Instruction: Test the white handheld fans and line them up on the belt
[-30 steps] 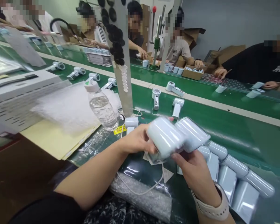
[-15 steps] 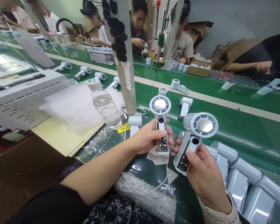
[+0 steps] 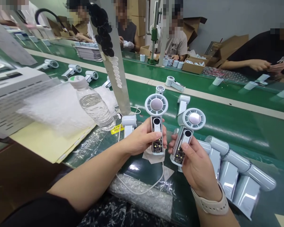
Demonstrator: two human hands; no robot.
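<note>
My left hand (image 3: 144, 136) is closed round the handle of a pale blue handheld fan (image 3: 156, 105), its thumb pressing the front. The handle's front is open, baring a dark circuit board. In my right hand (image 3: 196, 157) is a second handheld fan (image 3: 194, 119), also with its board exposed, the fingers wrapped round its handle. Both fans stand nearly upright, side by side and apart, their round grilles facing me. Behind my left wrist another fan (image 3: 129, 121) rests on the table. A row of fans (image 3: 236, 161) lies right of my right hand.
A water bottle (image 3: 93, 104) stands left, near a metal post (image 3: 111, 63) with black and white discs. A white cable (image 3: 142, 192) loops over bubble wrap (image 3: 144, 201) in front. More fans lie on the green belt (image 3: 227, 94). Co-workers (image 3: 257, 53) sit across it.
My view has swung slightly right. My right hand has brought its fan closer to the left one and more upright. Both hands keep their grip.
</note>
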